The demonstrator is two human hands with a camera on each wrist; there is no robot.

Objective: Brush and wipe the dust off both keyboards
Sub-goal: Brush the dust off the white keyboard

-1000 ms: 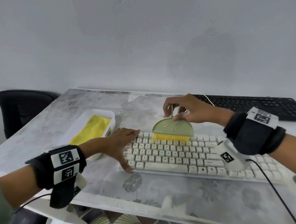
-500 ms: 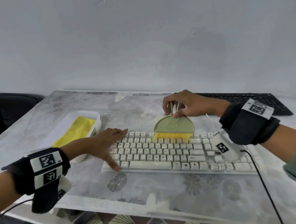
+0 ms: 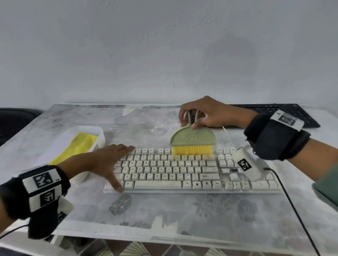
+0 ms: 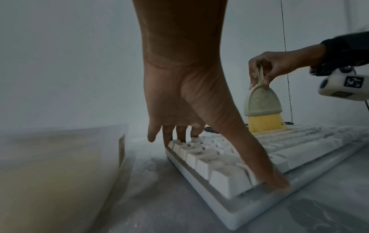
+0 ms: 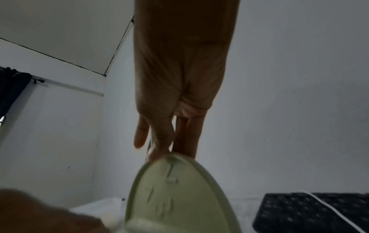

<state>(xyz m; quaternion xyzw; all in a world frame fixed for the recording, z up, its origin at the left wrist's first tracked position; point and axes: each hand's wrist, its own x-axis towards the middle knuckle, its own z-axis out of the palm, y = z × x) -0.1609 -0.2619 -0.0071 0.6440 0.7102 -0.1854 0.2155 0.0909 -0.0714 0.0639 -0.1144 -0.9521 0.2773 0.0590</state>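
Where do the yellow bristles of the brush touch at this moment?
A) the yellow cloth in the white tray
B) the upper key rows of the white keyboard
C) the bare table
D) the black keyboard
B: the right hand holds the brush with its bristles on the white keyboard, upper rows.

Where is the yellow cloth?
In the head view, the cloth lies in the white tray on the table's left side, just beyond the left hand.
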